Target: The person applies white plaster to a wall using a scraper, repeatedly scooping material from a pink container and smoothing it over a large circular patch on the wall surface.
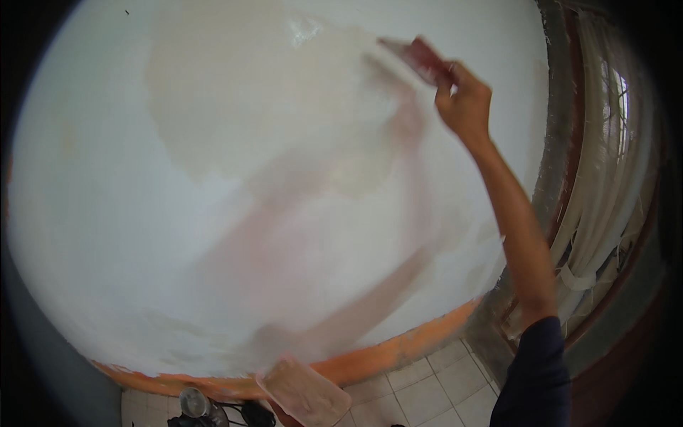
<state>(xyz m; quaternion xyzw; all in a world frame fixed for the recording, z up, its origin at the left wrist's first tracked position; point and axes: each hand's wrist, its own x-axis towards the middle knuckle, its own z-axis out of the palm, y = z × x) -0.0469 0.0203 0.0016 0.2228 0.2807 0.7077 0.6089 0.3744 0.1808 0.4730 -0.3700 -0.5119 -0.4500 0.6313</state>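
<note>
My right hand (466, 99) is raised high against a white wall (341, 235), its fingers closed round a red putty spreader (425, 60). The tool's pale thin edge points to the upper left, close to the wall; whether it touches cannot be told. A large beige, damp-looking patch (235, 78) spreads over the upper wall, left of the tool. At the lower edge is a pinkish flat tray (306, 395), smeared with a pale coating. What supports this tray is hidden, and my left hand does not show.
An orange band (398, 352) runs along the wall's foot above pale floor tiles (427, 391). A metal container (193, 403) and dark cable-like items (256, 413) lie at the lower left. At right, a tied pale curtain (597, 185) hangs by a dark frame.
</note>
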